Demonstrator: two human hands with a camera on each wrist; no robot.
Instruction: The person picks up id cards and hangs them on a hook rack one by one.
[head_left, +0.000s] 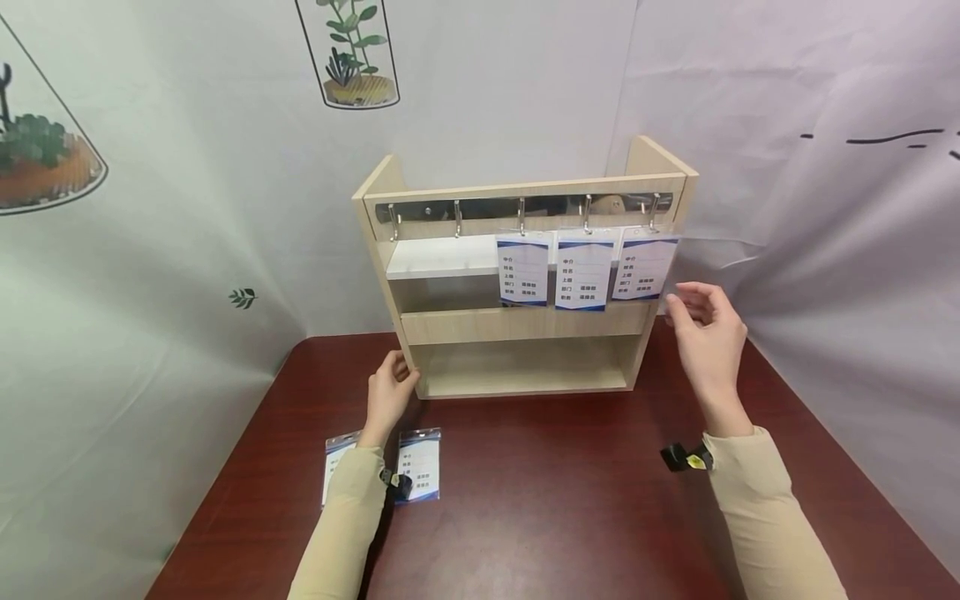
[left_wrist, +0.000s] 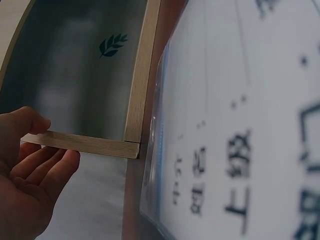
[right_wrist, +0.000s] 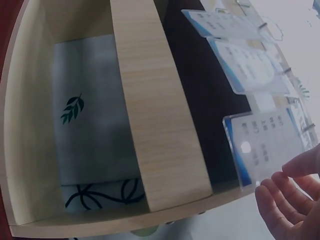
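Observation:
A light wooden shelf point(head_left: 525, 327) stands on the table. My left hand point(head_left: 390, 390) grips its left side panel point(left_wrist: 95, 144) low down, thumb on one face and fingers on the other. Three badge holders with blue-edged cards hang from the hooks: a left one point(head_left: 522, 271), a middle one point(head_left: 583, 273) and a right one point(head_left: 645, 267). Beside the right badge holder is my right hand point(head_left: 708, 337), its fingers loosely bent. In the right wrist view the right hand's fingertips point(right_wrist: 276, 176) are right at the lower edge of that badge holder point(right_wrist: 265, 145).
Two more badge holders lie on the dark red table point(head_left: 525, 492): one point(head_left: 420, 467) next to my left wrist, the other point(head_left: 337, 454) partly hidden by the left forearm. The two leftmost hooks point(head_left: 426, 218) hold nothing. A white printed curtain point(head_left: 510, 92) hangs behind.

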